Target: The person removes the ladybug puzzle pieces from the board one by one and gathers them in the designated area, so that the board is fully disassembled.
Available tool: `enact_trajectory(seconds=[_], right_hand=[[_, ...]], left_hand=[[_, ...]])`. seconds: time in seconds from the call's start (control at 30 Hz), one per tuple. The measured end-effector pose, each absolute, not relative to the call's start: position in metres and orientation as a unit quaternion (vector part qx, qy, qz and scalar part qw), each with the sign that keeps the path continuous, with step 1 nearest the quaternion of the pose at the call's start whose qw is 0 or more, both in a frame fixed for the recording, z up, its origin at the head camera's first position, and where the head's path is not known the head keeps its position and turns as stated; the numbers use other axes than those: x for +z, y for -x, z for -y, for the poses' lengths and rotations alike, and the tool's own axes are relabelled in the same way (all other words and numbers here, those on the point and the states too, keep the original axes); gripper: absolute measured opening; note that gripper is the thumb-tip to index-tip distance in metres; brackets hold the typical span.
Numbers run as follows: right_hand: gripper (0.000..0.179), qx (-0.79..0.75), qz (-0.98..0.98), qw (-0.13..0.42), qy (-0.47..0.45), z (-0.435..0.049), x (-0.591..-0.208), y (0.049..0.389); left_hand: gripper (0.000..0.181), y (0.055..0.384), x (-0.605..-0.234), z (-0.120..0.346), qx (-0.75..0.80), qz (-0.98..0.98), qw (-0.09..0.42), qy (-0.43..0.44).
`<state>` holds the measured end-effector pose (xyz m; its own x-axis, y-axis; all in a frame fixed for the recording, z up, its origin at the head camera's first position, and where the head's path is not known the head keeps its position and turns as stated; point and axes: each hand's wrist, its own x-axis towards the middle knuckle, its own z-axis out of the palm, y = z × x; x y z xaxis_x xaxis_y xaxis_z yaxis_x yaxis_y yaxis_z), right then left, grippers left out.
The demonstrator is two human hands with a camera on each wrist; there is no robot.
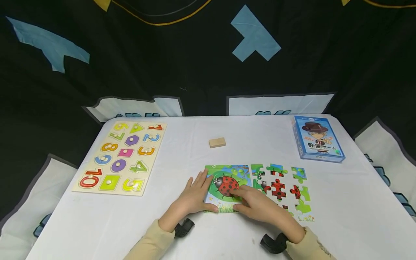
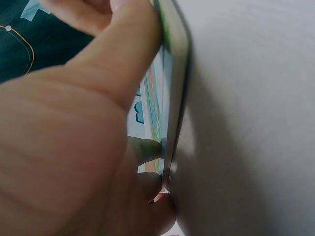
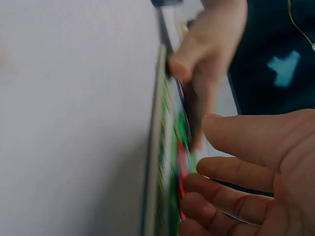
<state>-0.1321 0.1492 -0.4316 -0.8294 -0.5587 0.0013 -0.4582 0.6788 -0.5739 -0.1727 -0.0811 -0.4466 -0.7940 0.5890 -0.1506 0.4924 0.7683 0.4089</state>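
A flat jigsaw puzzle with a red ladybug picture (image 1: 245,173) lies on the white table. My left hand (image 1: 194,198) rests at its left side, fingers fairly straight along the edge and thumb by the lower left corner. The left wrist view shows the board's edge (image 2: 177,73) close by the thumb and fingertips. Over the ladybug is my right hand (image 1: 260,206), its fingers loosely bent and nothing held between them. Whether its fingertips touch the picture, I cannot tell. Several loose jigsaw pieces (image 1: 278,189) lie right of the board, some partly hidden by the right hand.
On the left lies a wooden number-and-shape board (image 1: 133,184). A small wooden block (image 1: 217,142) sits behind the puzzle. At the back right is a blue game box (image 1: 320,139). A dark patterned cloth (image 1: 201,72) hangs beyond the table.
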Motion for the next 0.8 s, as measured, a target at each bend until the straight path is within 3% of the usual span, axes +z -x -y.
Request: enact_trajectory(seconds=[0.17, 0.5, 0.8], right_hand=[[0.045, -0.273, -0.912, 0.078, 0.296, -0.125, -0.439, 0.135], [0.034, -0.281, -0.924, 0.020, 0.257, -0.109, -0.447, 0.134], [0.014, -0.423, -0.879, 0.052, 0.214, -0.112, -0.445, 0.137]], left_hand=[[0.106, 0.172, -0.445, 0.081, 0.170, -0.929, 0.139, -0.297], [0.110, 0.169, -0.443, 0.080, 0.156, -0.930, 0.141, -0.302], [0.110, 0.170, -0.441, 0.079, 0.163, -0.929, 0.144, -0.298]])
